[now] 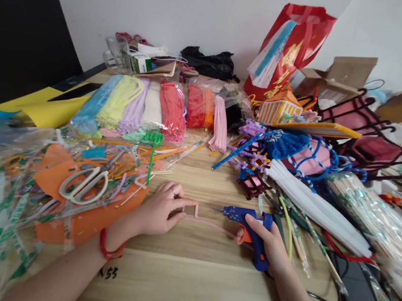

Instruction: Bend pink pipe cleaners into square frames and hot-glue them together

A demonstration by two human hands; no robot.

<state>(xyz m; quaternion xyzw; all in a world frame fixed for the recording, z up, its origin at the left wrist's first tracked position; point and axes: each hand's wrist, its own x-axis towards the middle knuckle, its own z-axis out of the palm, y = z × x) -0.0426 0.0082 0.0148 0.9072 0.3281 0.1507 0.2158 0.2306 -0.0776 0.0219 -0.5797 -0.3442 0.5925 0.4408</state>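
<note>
My left hand (163, 208) rests low over the table, thumb and index finger closed on a pink pipe cleaner (208, 223). Its left end is bent into a small angular shape with a short upright piece by my fingertip. The strip runs rightward to my right hand (269, 240), where its far end passes near the fingers. That hand is wrapped round a blue hot glue gun (238, 214) with an orange trigger. The gun's nozzle points left, a little apart from the bent pink piece. Whether my right fingers also pinch the strip, I cannot tell.
White-handled scissors (84, 185) lie on orange sheets (76, 225) among scraps at left. Bagged coloured pipe cleaners (135, 106) stand behind. At right are a blue pipe-cleaner piece (297, 148), white pipe cleaners (317, 206) and a black cord (326, 300). A red bag (298, 48) stands at the back.
</note>
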